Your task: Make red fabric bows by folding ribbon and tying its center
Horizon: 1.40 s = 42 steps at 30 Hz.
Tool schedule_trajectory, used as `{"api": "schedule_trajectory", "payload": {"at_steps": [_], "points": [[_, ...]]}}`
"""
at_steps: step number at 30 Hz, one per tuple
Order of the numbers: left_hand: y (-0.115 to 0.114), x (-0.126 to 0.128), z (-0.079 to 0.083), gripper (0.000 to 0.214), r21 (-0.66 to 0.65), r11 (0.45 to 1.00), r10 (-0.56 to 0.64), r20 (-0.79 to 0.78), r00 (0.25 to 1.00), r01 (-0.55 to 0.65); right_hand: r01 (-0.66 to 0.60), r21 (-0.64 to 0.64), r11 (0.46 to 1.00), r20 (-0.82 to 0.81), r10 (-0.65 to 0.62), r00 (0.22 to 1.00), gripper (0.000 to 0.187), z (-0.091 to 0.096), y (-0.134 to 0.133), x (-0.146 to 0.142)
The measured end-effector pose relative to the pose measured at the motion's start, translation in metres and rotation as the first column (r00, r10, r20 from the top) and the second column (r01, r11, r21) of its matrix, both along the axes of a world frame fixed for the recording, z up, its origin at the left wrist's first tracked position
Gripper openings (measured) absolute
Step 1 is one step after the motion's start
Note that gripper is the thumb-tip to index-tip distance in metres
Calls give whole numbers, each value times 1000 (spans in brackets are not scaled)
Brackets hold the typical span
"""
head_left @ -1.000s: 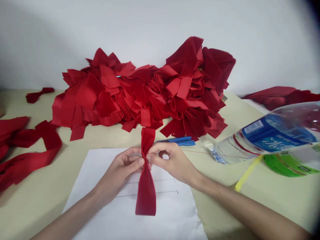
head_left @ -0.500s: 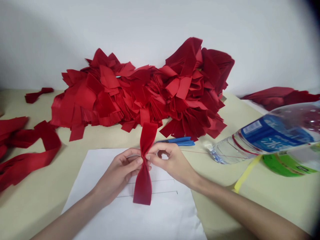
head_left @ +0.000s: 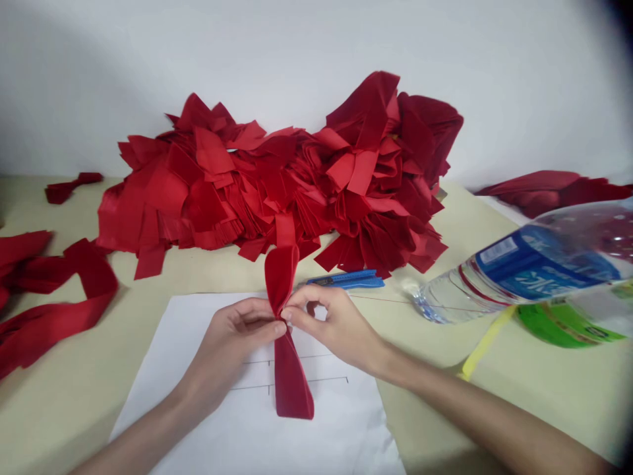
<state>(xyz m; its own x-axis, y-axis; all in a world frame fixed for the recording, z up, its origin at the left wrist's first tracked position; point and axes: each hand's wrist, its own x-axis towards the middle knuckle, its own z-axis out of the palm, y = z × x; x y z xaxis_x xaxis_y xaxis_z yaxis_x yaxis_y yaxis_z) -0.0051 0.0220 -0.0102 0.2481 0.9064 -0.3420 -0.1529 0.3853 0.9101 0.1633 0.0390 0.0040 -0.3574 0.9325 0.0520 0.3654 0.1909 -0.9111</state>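
holding above the white sheet (head_left: 198,439): your left hand (head_left: 225,343) is pinching the red ribbon bow (head_left: 293,386) at its waist; your right hand (head_left: 336,323) is meeting it there, fingertips together, cannot tell whether on ribbon or thread. bow is probably handling light, soft, barely slippery, easily creasing; gathered waist is offering surest hold.
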Motion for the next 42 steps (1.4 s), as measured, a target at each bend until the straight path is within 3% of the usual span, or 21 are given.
{"api": "schedule_trajectory", "payload": {"at_steps": [8,14,19,28,30,35,42], "points": [[-1,-2,3,15,-39,999,-21,97,995,24,-111,46,993,76,107,991,12,12,7,9],[0,-4,-3,10,-49,998,-37,180,983,46,-112,63,992,103,105,989,9,10,6,11],[0,-4,0,4,-16,997,-76,167,983,80,-114,160,981,70,104,992,9,10,4,12],[-3,0,9,9,-10,998,-63,79,995,64,-171,493,853,159,104,982,12,15,-2,9],[-3,-1,7,10,-10,999,-39,63,997,40,-191,483,854,206,101,973,10,15,-1,10],[0,-2,4,6,-38,999,-2,178,984,9,-177,302,937,293,86,952,13,15,3,16],[3,-5,0,8,-73,997,28,300,954,-6,-177,233,956,287,106,952,12,18,3,16]]}}
